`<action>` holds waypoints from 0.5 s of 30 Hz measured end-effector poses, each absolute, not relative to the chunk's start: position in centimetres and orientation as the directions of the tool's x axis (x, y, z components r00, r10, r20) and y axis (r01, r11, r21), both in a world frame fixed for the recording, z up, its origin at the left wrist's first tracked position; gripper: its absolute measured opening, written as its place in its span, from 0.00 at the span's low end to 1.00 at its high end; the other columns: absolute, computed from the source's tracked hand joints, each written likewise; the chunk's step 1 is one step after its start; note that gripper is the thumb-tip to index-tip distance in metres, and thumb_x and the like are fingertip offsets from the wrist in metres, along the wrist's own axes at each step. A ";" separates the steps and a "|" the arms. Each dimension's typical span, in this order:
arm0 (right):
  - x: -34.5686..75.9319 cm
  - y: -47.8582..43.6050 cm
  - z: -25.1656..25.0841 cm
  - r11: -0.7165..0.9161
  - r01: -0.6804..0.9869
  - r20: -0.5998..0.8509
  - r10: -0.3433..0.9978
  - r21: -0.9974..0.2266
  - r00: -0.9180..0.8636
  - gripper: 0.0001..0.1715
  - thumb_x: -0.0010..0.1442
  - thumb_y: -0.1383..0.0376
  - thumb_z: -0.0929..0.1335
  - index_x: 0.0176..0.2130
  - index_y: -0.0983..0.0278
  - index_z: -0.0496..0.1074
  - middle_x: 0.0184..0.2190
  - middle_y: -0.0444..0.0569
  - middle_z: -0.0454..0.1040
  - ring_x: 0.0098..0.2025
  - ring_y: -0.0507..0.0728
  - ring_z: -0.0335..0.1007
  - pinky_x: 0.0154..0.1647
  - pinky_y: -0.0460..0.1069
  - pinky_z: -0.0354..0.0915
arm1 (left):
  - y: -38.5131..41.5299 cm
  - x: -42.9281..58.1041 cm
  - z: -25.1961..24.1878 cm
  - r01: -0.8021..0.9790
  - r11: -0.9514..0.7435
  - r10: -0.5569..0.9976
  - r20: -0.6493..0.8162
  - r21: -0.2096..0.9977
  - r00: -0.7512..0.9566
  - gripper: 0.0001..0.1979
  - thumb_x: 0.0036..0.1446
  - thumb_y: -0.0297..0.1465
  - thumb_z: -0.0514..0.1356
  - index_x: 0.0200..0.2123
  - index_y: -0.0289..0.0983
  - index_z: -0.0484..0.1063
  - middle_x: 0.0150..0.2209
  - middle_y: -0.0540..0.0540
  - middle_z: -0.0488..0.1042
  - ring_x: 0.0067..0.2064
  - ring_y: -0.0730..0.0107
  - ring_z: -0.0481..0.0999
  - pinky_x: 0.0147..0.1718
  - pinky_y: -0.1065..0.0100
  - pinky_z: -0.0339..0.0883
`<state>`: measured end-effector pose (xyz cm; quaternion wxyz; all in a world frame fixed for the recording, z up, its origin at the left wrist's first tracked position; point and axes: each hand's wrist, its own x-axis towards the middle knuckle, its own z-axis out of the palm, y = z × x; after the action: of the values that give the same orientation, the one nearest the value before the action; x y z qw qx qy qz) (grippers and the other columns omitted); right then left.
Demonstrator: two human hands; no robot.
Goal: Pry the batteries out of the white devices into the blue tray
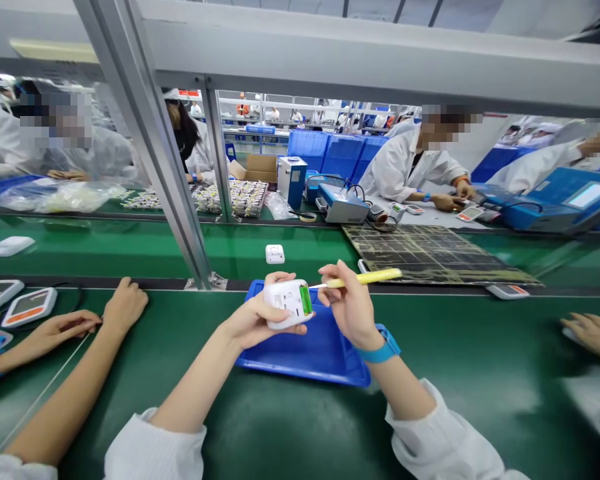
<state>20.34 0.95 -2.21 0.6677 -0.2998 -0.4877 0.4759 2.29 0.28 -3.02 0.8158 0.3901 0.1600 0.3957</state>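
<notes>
My left hand [253,320] grips a small white plastic device [285,308] by its edges, thumb across its face. Green cylindrical parts that look like batteries [306,300] show in a slot at the device's right side. In my right hand [347,303] is a slim yellow-handled tool [375,277], pinched between thumb and fingers. Its thin pale tip points left and reaches the device's edge by the green parts; whether it touches cannot be made out. Both hands are above a blue tray [305,373]. A blue band [384,347] circles my right wrist.
Beyond the tray a white plastic piece [275,254] lies on the green belt. A dark gridded panel [430,250] is at the right, and a metal post [150,147] rises at the left. Co-workers' hands [123,307] are at the left, another hand [590,333] at the right.
</notes>
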 end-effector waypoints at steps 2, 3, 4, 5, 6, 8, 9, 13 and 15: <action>20.5 1.4 -3.3 0.328 -0.380 0.333 0.941 -0.865 0.055 0.17 0.55 0.52 0.71 0.29 0.62 0.69 0.15 0.36 0.55 0.18 0.48 0.54 0.21 0.45 0.58 | 0.5 2.6 -3.4 -0.466 0.354 0.734 0.068 0.811 0.676 0.26 0.43 0.22 0.65 0.47 0.45 0.64 0.57 0.45 0.68 0.49 0.45 0.76 0.38 0.55 0.74; 20.6 1.7 -3.8 0.322 -0.387 0.331 0.942 -0.864 0.045 0.16 0.55 0.54 0.72 0.29 0.61 0.67 0.15 0.37 0.58 0.19 0.49 0.59 0.23 0.46 0.61 | 0.8 2.7 -3.5 -0.444 0.345 0.722 0.069 0.827 0.688 0.23 0.46 0.27 0.66 0.46 0.44 0.64 0.56 0.43 0.69 0.47 0.46 0.77 0.34 0.59 0.75; 20.8 1.9 -4.3 0.323 -0.391 0.336 0.941 -0.862 0.037 0.16 0.55 0.55 0.72 0.29 0.60 0.65 0.16 0.37 0.60 0.21 0.50 0.62 0.26 0.46 0.63 | 1.2 2.9 -3.7 -0.420 0.342 0.725 0.048 0.841 0.687 0.21 0.48 0.32 0.67 0.46 0.42 0.64 0.53 0.42 0.71 0.44 0.48 0.79 0.28 0.64 0.74; 21.0 2.1 -4.8 0.329 -0.389 0.344 0.938 -0.860 0.033 0.17 0.54 0.57 0.73 0.29 0.60 0.62 0.17 0.36 0.62 0.22 0.50 0.63 0.28 0.46 0.64 | 1.7 3.1 -4.0 -0.395 0.352 0.742 0.004 0.849 0.670 0.20 0.50 0.36 0.66 0.45 0.40 0.65 0.48 0.40 0.73 0.40 0.49 0.80 0.22 0.70 0.71; 21.2 2.2 -5.3 0.338 -0.381 0.353 0.935 -0.861 0.030 0.18 0.54 0.58 0.74 0.29 0.60 0.61 0.17 0.36 0.63 0.22 0.49 0.63 0.29 0.46 0.64 | 2.2 3.2 -4.2 -0.371 0.380 0.765 -0.061 0.848 0.642 0.20 0.51 0.40 0.65 0.44 0.38 0.65 0.42 0.40 0.75 0.35 0.50 0.81 0.15 0.74 0.64; 21.5 2.5 -6.3 0.347 -0.334 0.367 0.930 -0.876 0.003 0.20 0.52 0.59 0.75 0.28 0.60 0.60 0.19 0.35 0.64 0.21 0.48 0.61 0.28 0.45 0.62 | 3.5 3.5 -5.0 -0.345 0.474 0.790 -0.219 0.810 0.572 0.21 0.51 0.43 0.61 0.42 0.34 0.67 0.31 0.41 0.75 0.27 0.50 0.80 0.09 0.78 0.51; 21.7 2.5 -6.8 0.348 -0.300 0.373 0.927 -0.888 -0.028 0.21 0.52 0.60 0.75 0.28 0.61 0.60 0.20 0.36 0.64 0.21 0.47 0.60 0.26 0.44 0.61 | 4.1 3.6 -5.4 -0.336 0.527 0.781 -0.288 0.781 0.554 0.20 0.51 0.43 0.59 0.40 0.33 0.67 0.28 0.41 0.74 0.24 0.50 0.79 0.07 0.78 0.47; 22.2 2.2 -8.6 0.338 -0.168 0.369 0.904 -0.926 -0.216 0.21 0.55 0.59 0.74 0.27 0.61 0.59 0.21 0.37 0.65 0.22 0.48 0.60 0.30 0.47 0.64 | 5.8 3.7 -7.2 -0.247 0.602 0.736 -0.408 0.759 0.540 0.15 0.43 0.33 0.56 0.36 0.31 0.68 0.23 0.40 0.74 0.21 0.52 0.77 0.06 0.76 0.48; 22.3 1.9 -9.0 0.339 -0.093 0.352 0.898 -0.936 -0.264 0.21 0.55 0.59 0.74 0.26 0.61 0.59 0.22 0.38 0.65 0.24 0.49 0.62 0.35 0.50 0.67 | 6.2 3.8 -7.8 -0.223 0.590 0.745 -0.417 0.776 0.521 0.16 0.40 0.30 0.56 0.36 0.31 0.69 0.23 0.41 0.74 0.21 0.53 0.77 0.06 0.76 0.51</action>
<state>22.30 1.89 -9.04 0.5171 -0.3173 -0.6341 0.4794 3.81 6.17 -7.83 0.8039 0.3379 0.3859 0.3010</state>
